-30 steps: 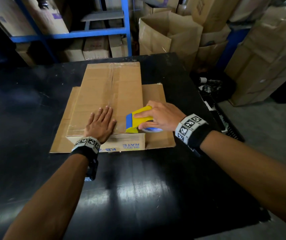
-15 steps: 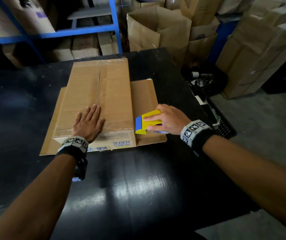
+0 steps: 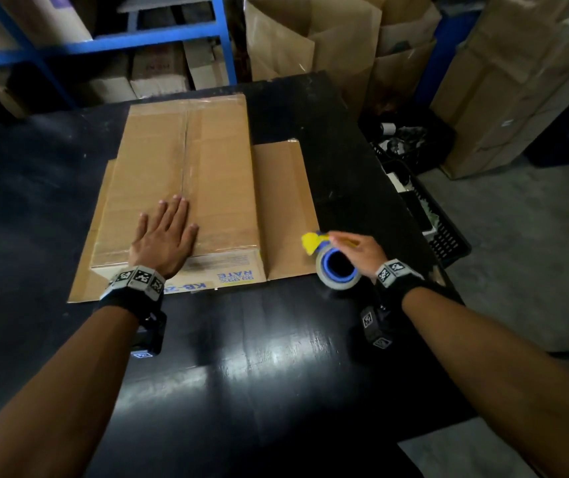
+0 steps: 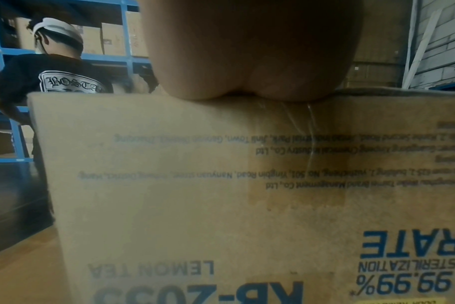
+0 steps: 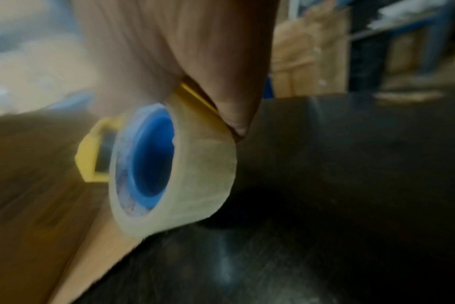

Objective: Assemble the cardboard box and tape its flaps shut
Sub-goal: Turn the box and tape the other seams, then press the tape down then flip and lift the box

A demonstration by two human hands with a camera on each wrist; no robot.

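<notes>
A closed brown cardboard box stands on the black table, clear tape running along its top seam. Its lower flaps lie spread flat on the table at left and right. My left hand rests flat with straight fingers on the near end of the box top; the left wrist view fills with the box's printed front. My right hand grips a yellow tape dispenser with a roll of clear tape on a blue core, above the right flap's near corner.
Blue shelving with cartons stands behind the table. Open brown boxes and stacked cartons crowd the back right. A black crate of small items sits on the floor at the table's right edge. Another person stands by the shelves.
My right hand has carried the dispenser off the box top, rightward and toward me, and turned it so the roll faces up. My left hand has stayed flat on the box.
</notes>
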